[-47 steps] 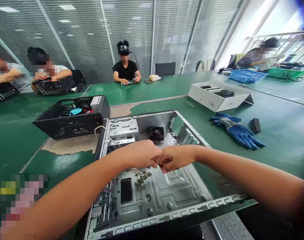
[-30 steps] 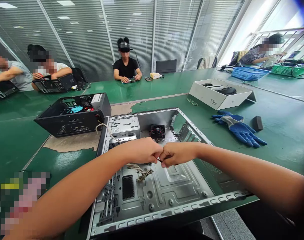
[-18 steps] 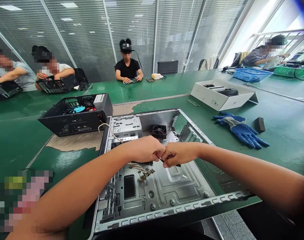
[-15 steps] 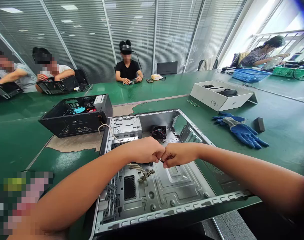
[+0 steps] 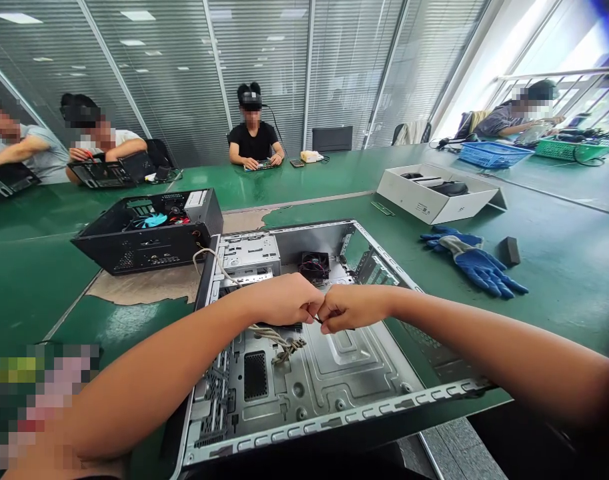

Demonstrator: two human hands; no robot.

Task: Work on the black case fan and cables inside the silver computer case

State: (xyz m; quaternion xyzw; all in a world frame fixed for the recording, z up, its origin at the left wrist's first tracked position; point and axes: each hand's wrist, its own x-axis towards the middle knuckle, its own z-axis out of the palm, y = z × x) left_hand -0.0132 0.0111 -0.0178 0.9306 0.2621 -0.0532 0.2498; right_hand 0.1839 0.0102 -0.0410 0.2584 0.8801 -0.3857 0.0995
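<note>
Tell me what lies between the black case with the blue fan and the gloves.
The head view shows the open metal case there, with a beige cable.

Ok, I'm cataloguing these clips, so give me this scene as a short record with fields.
Left hand: pinching a thin dark item, too small to identify
Right hand: against the left, pinching the same item
Beneath: open metal case
Inside it: black fan, bundled end of beige cable
Beyond, left: black case
Beyond, right: blue gloves, white box

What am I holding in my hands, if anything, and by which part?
Left hand and right hand pinch a thin dark piece; which part can't be told.
</note>
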